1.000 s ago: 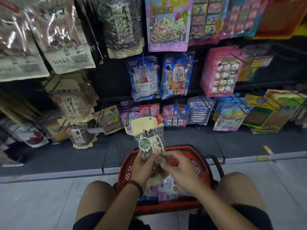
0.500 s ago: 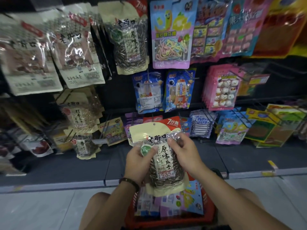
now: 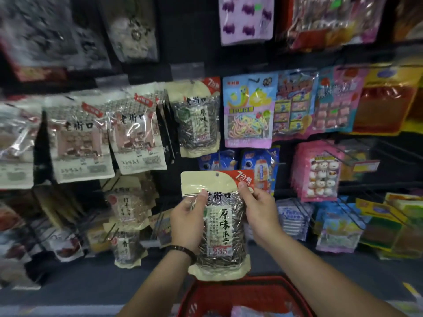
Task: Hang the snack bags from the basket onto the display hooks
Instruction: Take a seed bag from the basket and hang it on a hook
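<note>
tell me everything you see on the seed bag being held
The seed bag is a glossy plastic pouch: cream header and base, red top-right corner, small hang hole at top centre, clear middle showing dark seeds behind a pale label marked 235. It is upright, facing the camera, above the red basket. The left hand grips its left side; the right hand pinches its upper right edge.

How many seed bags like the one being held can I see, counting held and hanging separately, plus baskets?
Held seed bag: 1
Matching bag hanging on display, front one visible: 1
Red basket: 1
Total: 3
</note>
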A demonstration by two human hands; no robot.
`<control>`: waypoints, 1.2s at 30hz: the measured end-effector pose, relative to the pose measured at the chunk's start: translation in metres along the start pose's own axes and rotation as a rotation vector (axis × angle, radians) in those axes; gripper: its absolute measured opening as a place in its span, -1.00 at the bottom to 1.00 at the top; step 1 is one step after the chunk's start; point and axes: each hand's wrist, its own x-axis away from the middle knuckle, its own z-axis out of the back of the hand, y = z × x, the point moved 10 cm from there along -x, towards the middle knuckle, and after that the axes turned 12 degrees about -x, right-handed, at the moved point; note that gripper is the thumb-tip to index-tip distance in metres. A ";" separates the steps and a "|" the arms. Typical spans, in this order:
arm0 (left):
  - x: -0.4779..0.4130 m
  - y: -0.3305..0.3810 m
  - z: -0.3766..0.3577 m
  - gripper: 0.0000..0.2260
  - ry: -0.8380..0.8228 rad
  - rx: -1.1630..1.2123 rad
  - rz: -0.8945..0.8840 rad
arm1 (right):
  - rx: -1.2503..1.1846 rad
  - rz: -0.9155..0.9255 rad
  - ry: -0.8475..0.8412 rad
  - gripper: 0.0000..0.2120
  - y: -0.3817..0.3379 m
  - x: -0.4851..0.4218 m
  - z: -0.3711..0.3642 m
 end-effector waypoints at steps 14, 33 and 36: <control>-0.140 0.178 0.045 -0.46 0.294 -0.257 -0.196 | 0.264 0.286 0.042 -0.42 -0.157 -0.137 -0.107; -0.194 0.208 0.037 -0.21 0.249 -0.367 -0.193 | 0.310 0.332 0.099 -0.43 -0.186 -0.181 -0.131; -0.196 0.205 0.036 -0.15 0.249 -0.353 -0.200 | 0.316 0.325 0.095 -0.41 -0.183 -0.183 -0.129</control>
